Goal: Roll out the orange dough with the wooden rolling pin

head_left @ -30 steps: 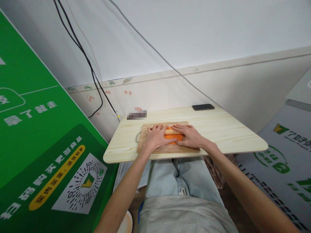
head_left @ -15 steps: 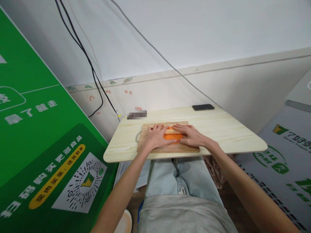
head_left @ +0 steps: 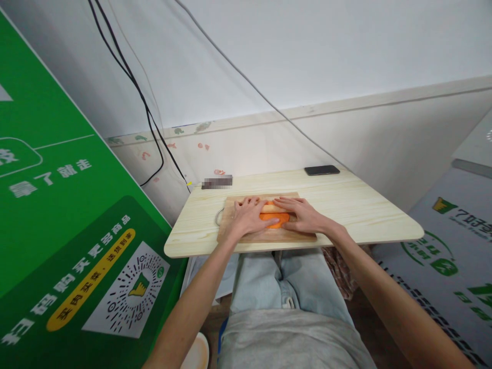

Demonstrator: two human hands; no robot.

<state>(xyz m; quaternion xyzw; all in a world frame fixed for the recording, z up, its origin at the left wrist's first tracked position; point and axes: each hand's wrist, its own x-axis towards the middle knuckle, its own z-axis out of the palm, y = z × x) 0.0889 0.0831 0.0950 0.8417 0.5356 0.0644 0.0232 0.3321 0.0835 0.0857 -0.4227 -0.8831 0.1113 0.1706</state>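
A wooden rolling pin [head_left: 274,208] lies crosswise on a flat orange sheet, likely dough or clay [head_left: 277,221]. Over the pin's left end is my left hand [head_left: 250,216], its fingers bent across it and its thumb reaching over the orange sheet. My right hand [head_left: 303,214] covers the right end in the same way, thumb on the near side. Both palms hide the ends of the pin. Some orange also shows along the pin's far side. Underneath is a wooden cutting board [head_left: 305,237] with a metal loop handle [head_left: 218,217] at its left edge.
The board rests near the front edge of a pale wooden table [head_left: 369,215]. A black phone [head_left: 322,170] and a blurred dark object [head_left: 217,182] lie along the back. A green panel [head_left: 77,205] stands at left, a printed grey one [head_left: 442,246] at right. Cables hang by the wall.
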